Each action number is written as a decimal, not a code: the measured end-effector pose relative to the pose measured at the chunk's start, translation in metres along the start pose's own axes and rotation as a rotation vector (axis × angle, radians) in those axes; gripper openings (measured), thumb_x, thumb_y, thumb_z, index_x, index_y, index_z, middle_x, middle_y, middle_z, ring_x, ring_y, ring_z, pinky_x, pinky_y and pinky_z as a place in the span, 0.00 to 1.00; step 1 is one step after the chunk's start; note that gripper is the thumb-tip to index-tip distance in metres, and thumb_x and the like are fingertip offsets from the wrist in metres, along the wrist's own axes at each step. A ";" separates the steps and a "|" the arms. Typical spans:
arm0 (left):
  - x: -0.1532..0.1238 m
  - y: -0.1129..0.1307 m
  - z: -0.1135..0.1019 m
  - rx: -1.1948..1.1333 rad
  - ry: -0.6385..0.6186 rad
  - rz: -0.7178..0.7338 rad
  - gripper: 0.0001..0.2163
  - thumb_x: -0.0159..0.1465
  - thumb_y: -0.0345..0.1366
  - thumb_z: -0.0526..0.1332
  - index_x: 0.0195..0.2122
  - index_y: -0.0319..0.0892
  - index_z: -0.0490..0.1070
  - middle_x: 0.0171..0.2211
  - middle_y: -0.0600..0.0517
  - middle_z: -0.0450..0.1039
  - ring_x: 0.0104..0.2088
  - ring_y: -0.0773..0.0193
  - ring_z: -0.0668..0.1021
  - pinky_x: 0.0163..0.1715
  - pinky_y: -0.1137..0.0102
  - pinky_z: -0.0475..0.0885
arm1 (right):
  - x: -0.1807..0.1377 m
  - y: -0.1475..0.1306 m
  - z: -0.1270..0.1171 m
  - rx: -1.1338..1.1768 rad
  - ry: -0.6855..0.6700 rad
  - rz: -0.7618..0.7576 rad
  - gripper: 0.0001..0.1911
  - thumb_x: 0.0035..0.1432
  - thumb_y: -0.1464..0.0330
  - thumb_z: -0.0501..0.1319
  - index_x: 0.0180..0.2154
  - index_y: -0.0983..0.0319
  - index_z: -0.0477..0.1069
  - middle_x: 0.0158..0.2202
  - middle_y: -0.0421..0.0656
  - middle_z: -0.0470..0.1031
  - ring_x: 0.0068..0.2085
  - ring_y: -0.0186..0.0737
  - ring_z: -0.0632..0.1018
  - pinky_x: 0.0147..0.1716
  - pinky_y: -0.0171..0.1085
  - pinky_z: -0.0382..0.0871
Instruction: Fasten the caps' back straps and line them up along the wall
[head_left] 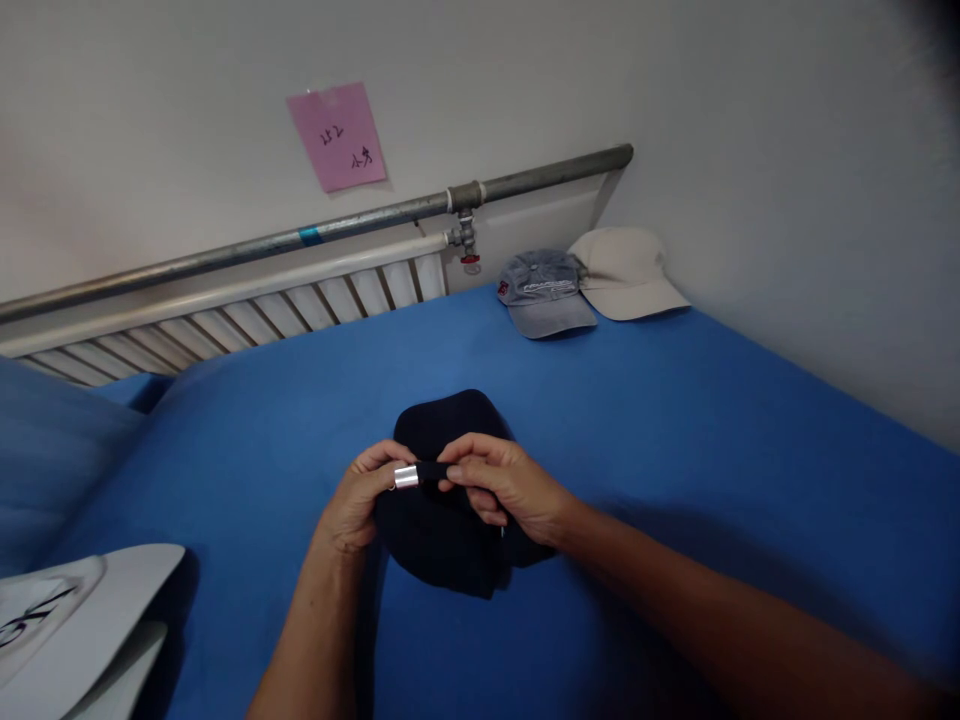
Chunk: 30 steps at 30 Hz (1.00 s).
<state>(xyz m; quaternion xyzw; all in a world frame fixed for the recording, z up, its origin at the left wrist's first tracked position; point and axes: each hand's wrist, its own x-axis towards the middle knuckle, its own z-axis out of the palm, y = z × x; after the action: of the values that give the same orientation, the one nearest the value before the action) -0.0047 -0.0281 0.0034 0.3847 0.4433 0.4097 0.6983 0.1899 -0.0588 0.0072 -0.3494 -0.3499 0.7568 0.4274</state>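
Head view. Caps:
- One dark navy fabric cap (442,550), mid-way on the blue bed (675,420), under both hands.
- One grey denim cap (544,300), lettering unreadable.
- One beige cap (626,270) touching the grey one in the far corner, well apart from the hands.
- White caps (75,620) with a black marking, lower-left edge, number unclear.

Left hand (352,505) is pinched on the silver metal clasp (406,477). Right hand (506,490) is pinched on the black strap (430,470). Pink paper note (337,135) on the wall, handwriting illegible.
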 end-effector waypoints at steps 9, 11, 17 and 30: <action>0.000 0.002 0.004 -0.004 -0.005 -0.001 0.09 0.43 0.34 0.73 0.23 0.40 0.76 0.21 0.54 0.76 0.19 0.72 0.74 0.20 0.80 0.67 | -0.001 -0.003 0.003 -0.058 0.005 -0.024 0.07 0.49 0.71 0.62 0.34 0.62 0.70 0.26 0.38 0.76 0.14 0.20 0.60 0.10 0.24 0.51; -0.001 0.003 0.005 -0.002 -0.010 -0.001 0.08 0.43 0.34 0.73 0.23 0.40 0.76 0.21 0.55 0.76 0.19 0.73 0.73 0.20 0.80 0.67 | -0.002 -0.005 0.002 -0.080 0.008 -0.014 0.06 0.49 0.72 0.62 0.33 0.62 0.70 0.25 0.37 0.75 0.14 0.20 0.60 0.10 0.24 0.50; -0.001 0.003 0.007 0.004 0.001 -0.004 0.09 0.42 0.35 0.74 0.23 0.41 0.76 0.22 0.55 0.76 0.20 0.74 0.74 0.21 0.80 0.66 | -0.003 -0.007 0.003 -0.105 0.007 0.022 0.06 0.49 0.74 0.60 0.33 0.63 0.71 0.24 0.37 0.75 0.14 0.20 0.60 0.10 0.24 0.49; -0.002 0.002 0.008 0.066 -0.003 0.025 0.08 0.45 0.34 0.72 0.23 0.40 0.75 0.23 0.56 0.74 0.20 0.75 0.72 0.21 0.81 0.65 | -0.002 -0.008 0.002 -0.182 0.036 0.016 0.03 0.51 0.70 0.63 0.29 0.63 0.70 0.20 0.34 0.69 0.13 0.21 0.60 0.10 0.24 0.50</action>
<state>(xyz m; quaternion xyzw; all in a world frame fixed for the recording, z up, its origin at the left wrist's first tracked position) 0.0018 -0.0307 0.0083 0.4138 0.4507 0.4029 0.6806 0.1923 -0.0584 0.0154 -0.4031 -0.4070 0.7187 0.3941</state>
